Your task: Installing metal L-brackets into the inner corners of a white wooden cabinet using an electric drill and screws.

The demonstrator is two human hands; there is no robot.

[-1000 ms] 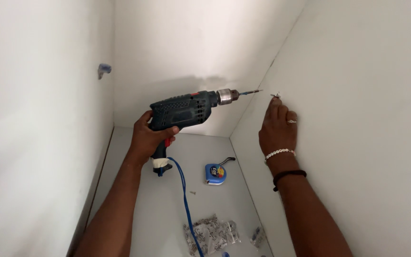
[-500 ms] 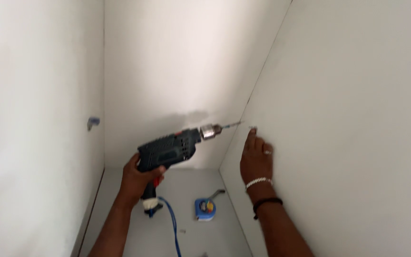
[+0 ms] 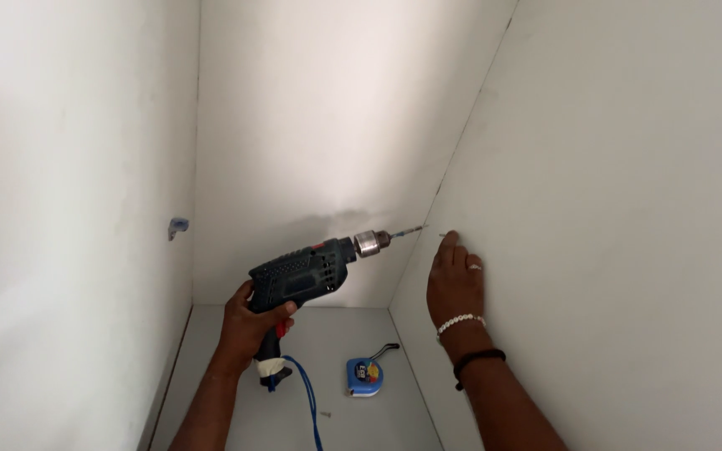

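My left hand (image 3: 248, 327) grips the handle of a dark blue corded drill (image 3: 302, 277). Its chuck and bit (image 3: 403, 230) point right, the tip almost at the white right-hand panel (image 3: 628, 250) near the back corner. My right hand (image 3: 455, 280) lies flat against that panel, fingers up, with a fingertip next to a small screw (image 3: 442, 235) just right of the bit tip. A pearl bracelet and a black band circle the right wrist.
A blue and yellow tape measure (image 3: 365, 376) lies on the white cabinet floor (image 3: 361, 418). The drill's blue cord (image 3: 309, 413) trails down toward me. A small blue-grey shelf peg (image 3: 177, 225) sticks out of the left panel.
The view has tilted up, so both hands and the drill sit lower in frame. The bit tip stays near the right panel and the right hand stays on it.
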